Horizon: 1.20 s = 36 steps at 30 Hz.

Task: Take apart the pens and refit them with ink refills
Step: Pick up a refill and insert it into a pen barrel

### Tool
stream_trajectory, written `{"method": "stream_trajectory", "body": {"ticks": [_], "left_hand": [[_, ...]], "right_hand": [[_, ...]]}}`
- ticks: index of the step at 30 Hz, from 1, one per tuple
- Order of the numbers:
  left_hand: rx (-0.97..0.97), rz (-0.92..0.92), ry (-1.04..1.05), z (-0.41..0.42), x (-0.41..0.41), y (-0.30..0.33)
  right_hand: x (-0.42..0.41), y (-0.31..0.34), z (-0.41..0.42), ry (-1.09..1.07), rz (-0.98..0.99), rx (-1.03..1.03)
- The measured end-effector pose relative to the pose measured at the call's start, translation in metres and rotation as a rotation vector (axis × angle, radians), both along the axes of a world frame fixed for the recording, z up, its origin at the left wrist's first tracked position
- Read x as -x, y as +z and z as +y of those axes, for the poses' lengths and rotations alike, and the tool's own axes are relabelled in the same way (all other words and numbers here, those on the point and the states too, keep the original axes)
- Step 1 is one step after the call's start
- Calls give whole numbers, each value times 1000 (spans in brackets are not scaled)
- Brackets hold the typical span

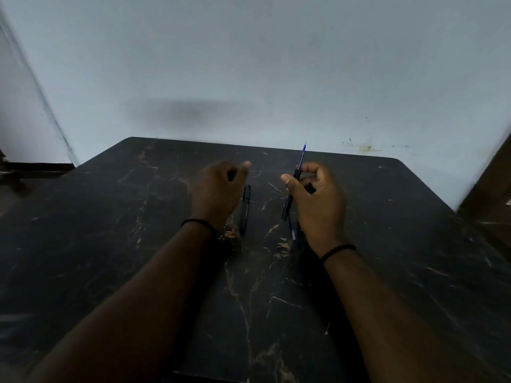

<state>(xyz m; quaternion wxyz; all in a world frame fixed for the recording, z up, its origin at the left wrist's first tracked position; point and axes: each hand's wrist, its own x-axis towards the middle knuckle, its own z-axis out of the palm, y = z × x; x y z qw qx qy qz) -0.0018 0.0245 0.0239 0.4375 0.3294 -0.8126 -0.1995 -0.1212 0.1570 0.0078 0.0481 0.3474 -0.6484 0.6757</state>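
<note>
My right hand [318,200] is closed around a black pen barrel [289,201], held tilted above the table, with a blue ink refill [302,154] sticking out of its upper end. A second black pen [245,208] lies flat on the dark marble table [138,244], just right of my left hand [218,186]. My left hand hovers with its fingers loosely curled and nothing seen in it. Another thin pen part [292,230] lies on the table partly hidden under my right hand.
A pale wall [249,64] stands right behind the table's far edge. A dark door frame [492,194] is at the right and a dark ledge [27,170] at the left.
</note>
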Motion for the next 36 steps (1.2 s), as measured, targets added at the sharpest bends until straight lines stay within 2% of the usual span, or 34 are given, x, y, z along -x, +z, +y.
{"method": "stream_trajectory", "body": {"ticks": [4, 7, 11, 17, 19, 21, 24, 28, 36], "left_hand": [[-48, 53, -425, 28, 18, -4], [-104, 66, -535, 33, 23, -8], [-157, -16, -512, 31, 26, -13], [-153, 70, -414, 24, 27, -16], [-154, 81, -364, 19, 26, -16], [-149, 90, -326, 16, 26, -17], [-160, 104, -318, 15, 26, -18], [-167, 87, -314, 15, 27, -18], [-175, 75, -313, 15, 25, -17]], "right_hand": [[4, 5, 1, -26, -69, 54], [7, 7, 3, -60, -80, 75], [8, 7, 2, -42, -102, 80], [15, 5, 7, -1, -3, -15], [24, 2, 9, -57, 65, -146], [35, -4, 8, -102, 113, -386], [50, -15, 3, -60, 79, -642], [51, -19, 4, -41, 29, -707], [47, -13, 8, -27, 63, -816]]}}
